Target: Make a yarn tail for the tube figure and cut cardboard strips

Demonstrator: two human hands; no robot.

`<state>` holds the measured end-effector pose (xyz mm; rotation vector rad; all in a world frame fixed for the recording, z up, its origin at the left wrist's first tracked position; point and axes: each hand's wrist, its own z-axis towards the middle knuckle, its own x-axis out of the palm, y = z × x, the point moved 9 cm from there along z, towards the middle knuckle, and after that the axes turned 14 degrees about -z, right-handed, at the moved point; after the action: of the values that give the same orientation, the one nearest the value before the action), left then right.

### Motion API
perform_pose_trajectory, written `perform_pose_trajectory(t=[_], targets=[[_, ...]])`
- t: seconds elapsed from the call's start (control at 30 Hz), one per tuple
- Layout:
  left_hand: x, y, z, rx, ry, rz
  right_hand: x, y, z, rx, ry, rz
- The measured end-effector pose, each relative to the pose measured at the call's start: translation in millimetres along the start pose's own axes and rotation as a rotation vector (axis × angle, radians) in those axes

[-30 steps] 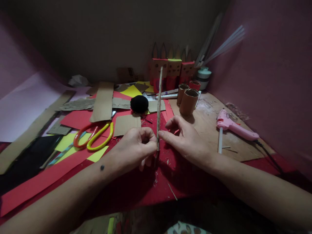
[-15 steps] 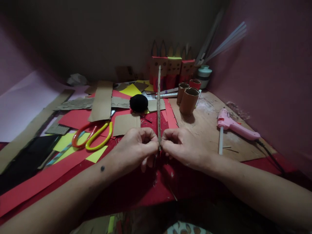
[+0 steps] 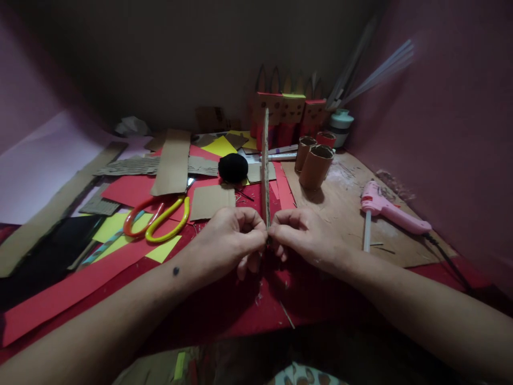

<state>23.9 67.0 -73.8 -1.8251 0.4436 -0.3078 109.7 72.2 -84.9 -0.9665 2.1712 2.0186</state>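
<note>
A piece of cardboard [image 3: 265, 166] stands upright and edge-on to me in the middle of the view. My left hand [image 3: 236, 240] pinches its near end from the left. On the other side, my right hand [image 3: 298, 235] pinches the same end, thumb and fingertips pressed together. The fingertips of both hands almost meet there, and they hide the cardboard's lower end. Left of my left hand lie scissors [image 3: 168, 219] with one red and one yellow handle loop. A square cardboard piece [image 3: 212, 203] rests just beyond that hand.
Cardboard tubes [image 3: 316, 168] stand beyond my right hand on a brown board [image 3: 340, 219]. A pink glue gun [image 3: 395, 208] lies at the right, its cord trailing off. A black ball [image 3: 233, 168], red and yellow paper and cardboard strips [image 3: 172, 160] cover the left. Rabbit-like box figures [image 3: 292, 109] stand behind.
The whole scene has shifted slightly to the right in view. Both hands keep their pinch on the cardboard, which has turned a little.
</note>
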Motion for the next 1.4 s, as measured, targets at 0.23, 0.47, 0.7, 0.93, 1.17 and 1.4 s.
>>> perform_pose_trajectory(t=[0.23,0.47,0.7,0.93,1.17,1.4], targets=[[0.5,0.5,-1.5,-0.003,0.001,0.000,-1.7,-0.6,-0.3,-0.038,-0.025,-0.025],[1.1,0.2,0.5,0.010,0.001,-0.011,0.5,2.5,1.3,-0.038,0.005,0.032],[0.5,-0.5,-0.1,0.012,0.002,-0.018,0.0,5.6,1.9,-0.025,0.015,0.064],[1.3,-2.1,-0.6,0.024,-0.004,0.009,-0.7,4.8,0.5,-0.021,0.005,0.042],[1.9,2.6,-0.3,0.028,-0.022,0.006,-1.9,-1.3,-0.2,-0.046,-0.045,-0.043],[0.5,0.0,-3.1,0.014,-0.081,0.059,-2.3,2.5,-3.7,-0.085,-0.062,-0.096]])
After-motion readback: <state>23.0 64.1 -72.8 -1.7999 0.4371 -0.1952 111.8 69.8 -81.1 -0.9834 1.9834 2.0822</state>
